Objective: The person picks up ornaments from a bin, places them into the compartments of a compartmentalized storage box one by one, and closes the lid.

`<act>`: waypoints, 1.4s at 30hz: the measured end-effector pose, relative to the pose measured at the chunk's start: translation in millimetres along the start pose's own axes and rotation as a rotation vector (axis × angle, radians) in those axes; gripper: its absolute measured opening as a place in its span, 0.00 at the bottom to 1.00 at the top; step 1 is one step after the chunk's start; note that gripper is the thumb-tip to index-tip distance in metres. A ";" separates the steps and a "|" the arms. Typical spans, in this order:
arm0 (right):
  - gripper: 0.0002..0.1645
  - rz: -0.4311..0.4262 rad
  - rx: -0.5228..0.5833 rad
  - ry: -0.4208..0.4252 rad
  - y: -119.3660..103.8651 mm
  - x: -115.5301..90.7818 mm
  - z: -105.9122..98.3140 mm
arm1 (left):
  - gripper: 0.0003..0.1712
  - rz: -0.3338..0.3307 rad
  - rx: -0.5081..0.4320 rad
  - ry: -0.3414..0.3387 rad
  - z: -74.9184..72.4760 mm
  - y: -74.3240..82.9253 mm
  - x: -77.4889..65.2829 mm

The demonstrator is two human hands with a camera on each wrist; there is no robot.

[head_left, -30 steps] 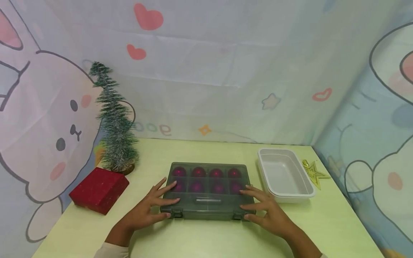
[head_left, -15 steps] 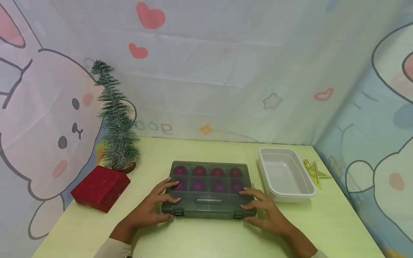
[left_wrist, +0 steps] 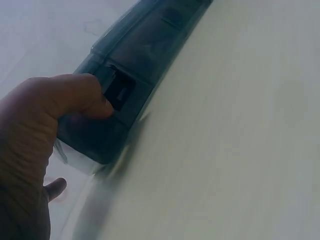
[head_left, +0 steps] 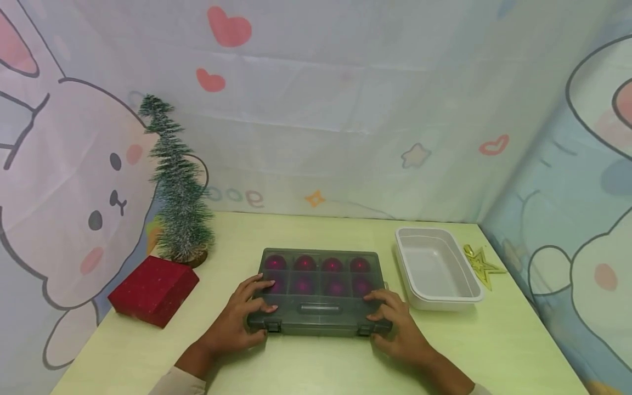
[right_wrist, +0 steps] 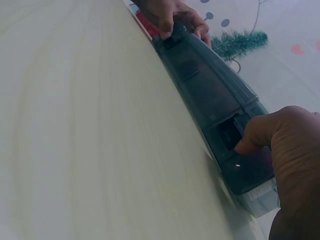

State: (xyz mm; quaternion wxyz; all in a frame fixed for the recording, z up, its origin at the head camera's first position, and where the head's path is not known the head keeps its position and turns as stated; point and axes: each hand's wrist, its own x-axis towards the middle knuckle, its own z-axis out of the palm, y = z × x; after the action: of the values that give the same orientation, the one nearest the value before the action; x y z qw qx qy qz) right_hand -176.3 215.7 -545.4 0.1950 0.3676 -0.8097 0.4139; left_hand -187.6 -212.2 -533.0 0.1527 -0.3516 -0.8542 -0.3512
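Observation:
In the head view a dark translucent plastic storage case (head_left: 316,300) lies lid down flat on the table, with several shiny magenta balls (head_left: 304,263) visible through its divided lid. My left hand (head_left: 232,325) grips the case's left front corner, fingertips on top and thumb at the left latch (left_wrist: 120,90). At the opposite front corner my right hand (head_left: 401,330) holds on likewise, its thumb against the right latch (right_wrist: 230,132). The lid appears closed. Most of the left fingers are hidden in the left wrist view.
A small artificial Christmas tree (head_left: 180,208) stands at the back left, behind a red box (head_left: 154,289). Right of the case sits a white plastic tray (head_left: 415,296), with a gold star ornament (head_left: 481,266) beside it. A printed cloth (head_left: 316,126) hangs behind the table.
The fingers of both hands have bent more, and the thumbs have come in to the front latches. The case has stayed in place.

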 end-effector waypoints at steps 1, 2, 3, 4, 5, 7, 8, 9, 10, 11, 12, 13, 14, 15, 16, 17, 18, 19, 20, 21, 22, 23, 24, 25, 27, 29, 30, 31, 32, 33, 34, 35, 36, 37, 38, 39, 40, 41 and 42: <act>0.31 0.011 -0.003 -0.005 0.0 -0.7 0.0 | 0.29 0.000 0.004 -0.003 -0.1 0.1 0.1; 0.31 0.016 -0.009 -0.006 0.0 -1.0 -0.1 | 0.29 0.001 0.004 -0.004 -0.3 0.4 0.5; 0.32 0.013 -0.016 -0.005 0.3 -1.2 -0.1 | 0.28 0.001 0.005 -0.006 -0.7 0.6 0.9; 0.32 0.009 -0.023 -0.004 0.5 -1.1 -0.1 | 0.28 0.001 0.005 -0.009 -1.1 0.7 1.3; 0.32 0.008 -0.028 -0.006 0.4 -1.1 -0.4 | 0.28 0.002 0.003 -0.011 -1.8 0.9 1.6; 0.33 0.009 -0.030 -0.012 -0.3 -0.6 -1.1 | 0.28 0.000 -0.001 -0.018 -3.3 1.2 1.9; 0.32 0.014 -0.025 -0.018 -1.1 -0.3 -1.7 | 0.29 -0.001 -0.003 -0.022 -4.2 1.3 1.6; 0.32 0.019 -0.023 -0.023 -1.8 0.1 -2.3 | 0.29 -0.001 -0.007 -0.027 -5.0 1.2 1.2; 0.32 0.018 -0.022 -0.028 -2.4 0.4 -2.9 | 0.30 -0.003 -0.013 -0.034 -5.9 1.0 0.7; 0.32 0.018 -0.020 -0.034 -3.0 0.7 -3.5 | 0.30 -0.002 -0.019 -0.039 -6.9 0.9 0.3; 0.33 0.014 -0.018 -0.039 -3.4 1.2 -4.0 | 0.31 -0.003 -0.023 -0.046 -7.8 0.8 0.0; 0.33 0.007 -0.015 -0.041 -3.6 1.7 -4.9 | 0.31 -0.002 -0.031 -0.051 -8.7 0.6 -0.1; 0.33 0.002 -0.014 -0.046 -3.7 2.1 -5.7 | 0.31 -0.002 -0.038 -0.057 -9.6 0.4 -0.2; 0.33 -0.005 -0.011 -0.049 -3.7 2.5 -6.5 | 0.31 0.000 -0.046 -0.063 -10.4 0.2 -0.3; 0.33 -0.012 -0.007 -0.053 -3.6 2.9 -7.4 | 0.31 0.000 -0.053 -0.068 -11.4 0.0 -0.4; 0.33 -0.014 -0.002 -0.059 -3.5 3.4 -8.5 | 0.30 0.007 -0.056 -0.070 -12.4 -0.1 -0.3; 0.32 -0.019 0.005 -0.063 -3.2 3.8 -9.6 | 0.30 0.006 -0.060 -0.076 -13.3 -0.2 -0.3; 0.31 -0.025 0.012 -0.067 -2.8 4.3 -10.6 | 0.28 0.006 -0.064 -0.082 -14.0 -0.7 -0.5; 0.30 -0.029 0.020 -0.072 -2.3 4.7 -11.7 | 0.27 0.007 -0.067 -0.089 -14.7 -1.2 -0.4; 0.30 -0.030 0.033 -0.079 -1.9 5.0 -12.7 | 0.27 0.007 -0.070 -0.093 -15.2 -1.7 -0.3; 0.29 -0.029 0.043 -0.086 -1.3 5.2 -13.4 | 0.27 0.003 -0.075 -0.098 -15.5 -2.2 0.0; 0.29 -0.019 0.059 -0.095 -0.8 5.1 -14.0 | 0.27 0.000 -0.083 -0.101 -15.6 -2.6 0.1; 0.28 -0.008 0.071 -0.102 -0.3 5.0 -14.4 | 0.27 -0.006 -0.090 -0.105 -15.4 -3.0 0.2; 0.28 0.004 0.080 -0.107 0.1 4.6 -14.4 | 0.28 -0.008 -0.096 -0.102 -14.7 -3.5 0.0; 0.29 0.033 0.091 -0.109 0.6 3.4 -13.4 | 0.29 -0.010 -0.096 -0.090 -12.4 -3.7 -0.2; 0.33 0.041 0.072 -0.096 0.9 2.4 -10.7 | 0.32 -0.012 -0.080 -0.074 -9.0 -3.8 -0.7; 0.34 0.034 0.052 -0.087 0.9 2.0 -9.1 | 0.33 -0.012 -0.064 -0.066 -7.1 -3.7 -1.0; 0.35 0.032 0.038 -0.078 0.6 1.7 -7.3 | 0.33 -0.012 -0.047 -0.058 -5.2 -3.6 -1.3; 0.35 0.025 0.023 -0.069 0.2 1.6 -5.5 | 0.32 -0.011 -0.030 -0.051 -3.8 -3.2 -1.5; 0.35 0.022 0.013 -0.064 -0.4 1.6 -3.9 | 0.32 -0.013 -0.015 -0.048 -2.7 -2.9 -1.8; 0.35 0.016 -0.001 -0.058 -0.9 1.7 -2.6 | 0.32 -0.013 -0.001 -0.043 -2.0 -2.6 -2.0; 0.35 0.011 -0.010 -0.054 -1.4 1.7 -1.8 | 0.32 -0.010 0.009 -0.041 -1.9 -2.3 -2.0; 0.35 0.015 -0.011 -0.054 -2.1 1.9 -1.6 | 0.32 -0.006 0.019 -0.037 -2.1 -2.3 -1.9; 0.35 0.021 -0.011 -0.055 -2.6 2.1 -1.6 | 0.32 -0.002 0.022 -0.037 -2.7 -2.2 -1.5; 0.35 0.018 -0.019 -0.055 -2.8 2.4 -2.1 | 0.33 0.003 0.023 -0.038 -3.7 -2.2 -0.8; 0.35 0.021 -0.022 -0.060 -3.2 2.8 -2.8 | 0.33 0.005 0.021 -0.041 -4.7 -2.3 -0.1; 0.35 0.017 -0.028 -0.064 -3.6 2.6 -3.5 | 0.34 0.005 0.014 -0.045 -5.5 -2.0 -0.8; 0.35 0.014 -0.030 -0.071 -3.8 2.4 -4.3 | 0.34 0.004 0.004 -0.050 -6.2 -1.7 -1.5; 0.34 0.013 -0.025 -0.081 -4.1 2.2 -5.2 | 0.34 0.000 -0.009 -0.055 -6.9 -1.1 -2.3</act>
State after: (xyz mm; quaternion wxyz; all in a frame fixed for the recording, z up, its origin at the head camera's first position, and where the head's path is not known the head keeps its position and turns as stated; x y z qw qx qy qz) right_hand -174.7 217.4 -538.9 0.1640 0.3763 -0.8244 0.3897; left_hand -186.7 -218.8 -529.8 0.1275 -0.3617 -0.8565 -0.3454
